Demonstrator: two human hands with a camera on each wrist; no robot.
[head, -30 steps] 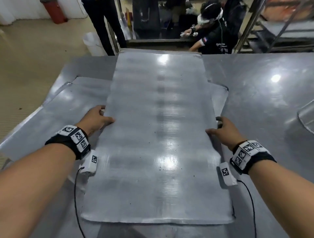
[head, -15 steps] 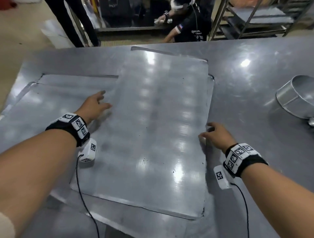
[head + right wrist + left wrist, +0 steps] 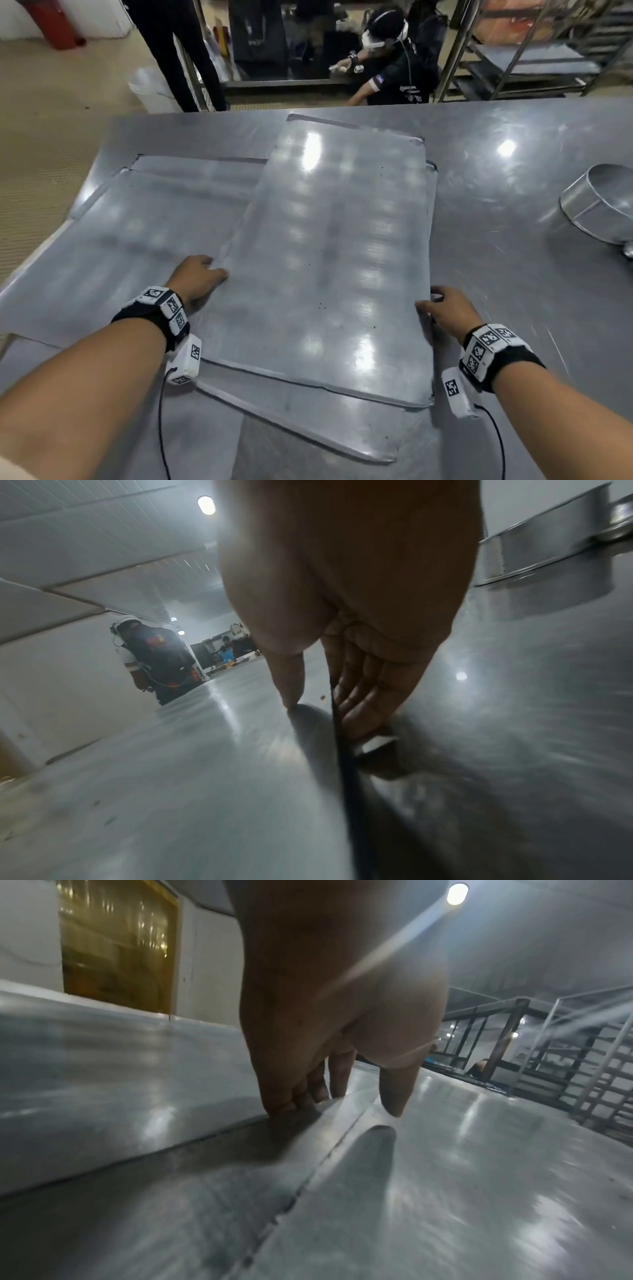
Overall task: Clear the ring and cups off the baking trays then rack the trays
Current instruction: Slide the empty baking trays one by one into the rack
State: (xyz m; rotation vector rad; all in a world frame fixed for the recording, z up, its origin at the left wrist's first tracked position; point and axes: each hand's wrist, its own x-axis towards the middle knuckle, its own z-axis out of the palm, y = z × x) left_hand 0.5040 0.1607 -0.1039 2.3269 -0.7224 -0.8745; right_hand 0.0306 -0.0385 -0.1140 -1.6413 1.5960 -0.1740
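The top baking tray lies lengthwise on a stack of other trays on the steel table. A second tray lies crosswise under it to the left, and a third tray sticks out at the front. My left hand holds the top tray's left edge, thumb on top and fingers down beside the rim. My right hand pinches the right edge, thumb on top and fingers under it. The metal ring stands on the table at the far right.
A small shiny cup shows at the right frame edge beside the ring. A tray rack stands beyond the table's far right corner. Two people are behind the table's far edge. Bare steel table lies right of the trays.
The top tray, held raised and tilted a second ago, has come down flat on the stack. Both hands have stayed at its side edges.
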